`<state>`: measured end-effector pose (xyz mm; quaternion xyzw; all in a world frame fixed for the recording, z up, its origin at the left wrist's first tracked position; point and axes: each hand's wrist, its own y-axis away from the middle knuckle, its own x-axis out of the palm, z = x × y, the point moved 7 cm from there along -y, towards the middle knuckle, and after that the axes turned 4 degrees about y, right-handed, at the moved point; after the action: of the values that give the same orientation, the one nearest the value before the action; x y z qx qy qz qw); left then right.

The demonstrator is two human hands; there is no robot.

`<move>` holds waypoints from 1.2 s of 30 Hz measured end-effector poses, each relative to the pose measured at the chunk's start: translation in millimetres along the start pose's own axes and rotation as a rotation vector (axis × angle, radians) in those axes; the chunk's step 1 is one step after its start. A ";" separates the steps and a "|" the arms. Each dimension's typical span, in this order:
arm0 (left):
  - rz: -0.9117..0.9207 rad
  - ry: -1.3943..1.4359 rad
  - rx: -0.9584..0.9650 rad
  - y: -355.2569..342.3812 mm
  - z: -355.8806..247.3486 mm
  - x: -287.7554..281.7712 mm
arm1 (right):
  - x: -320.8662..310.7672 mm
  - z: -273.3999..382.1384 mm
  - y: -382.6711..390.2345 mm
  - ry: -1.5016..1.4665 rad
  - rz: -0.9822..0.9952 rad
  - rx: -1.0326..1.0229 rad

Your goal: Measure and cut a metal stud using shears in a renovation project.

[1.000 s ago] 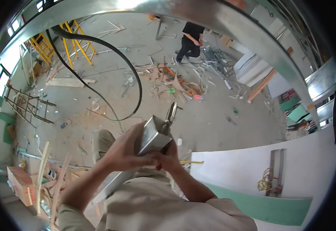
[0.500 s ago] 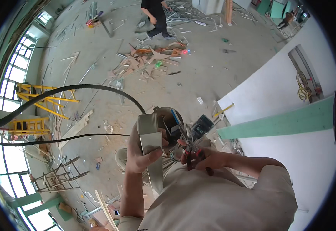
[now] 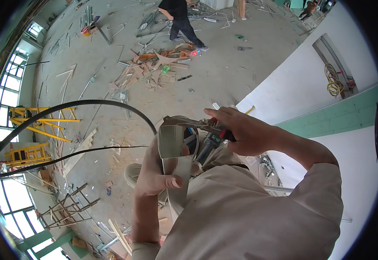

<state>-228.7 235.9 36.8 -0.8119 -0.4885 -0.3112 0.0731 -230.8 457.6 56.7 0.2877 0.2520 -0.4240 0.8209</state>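
My left hand (image 3: 154,177) grips a bent silver metal channel (image 3: 174,143) held upright against my body, thumb across its face. My right hand (image 3: 239,132) is closed on metal snips (image 3: 200,123) with red and black handles, whose jaws lie at the channel's upper end. Just behind the channel, at my waist, a dark power tool (image 3: 206,147) is partly hidden by the snips and my hands.
Two black hoses (image 3: 89,102) cross the left side, near yellow ladders (image 3: 46,125) and wooden trestles (image 3: 67,206). Scrap boards (image 3: 145,73) litter the floor ahead, where a person (image 3: 178,21) walks. A white panel (image 3: 288,91) stands at the right; another person (image 3: 308,11) is far off.
Over the last second my view has turned. My right hand has brought the snips from low beside the channel up across its top. The person ahead has moved among the scrap.
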 end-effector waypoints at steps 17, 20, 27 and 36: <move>-0.073 -0.373 0.244 13.7 -29.3 30.8 | -9.7 32.5 7.7 0.241 -0.074 -0.005; -0.095 -0.371 0.243 14.8 -29.4 31.0 | -11.1 35.9 8.0 0.268 -0.093 -0.007; -0.185 -0.455 0.259 13.3 -27.7 27.7 | -15.7 39.5 3.0 0.277 -0.093 0.031; -0.128 -0.498 0.275 10.0 -20.6 23.2 | -11.9 18.1 -11.3 0.295 -0.106 0.002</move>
<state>-221.6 239.3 68.4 -0.8133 -0.5793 -0.0372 0.0403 -243.3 446.4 74.4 0.3341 0.3841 -0.4200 0.7513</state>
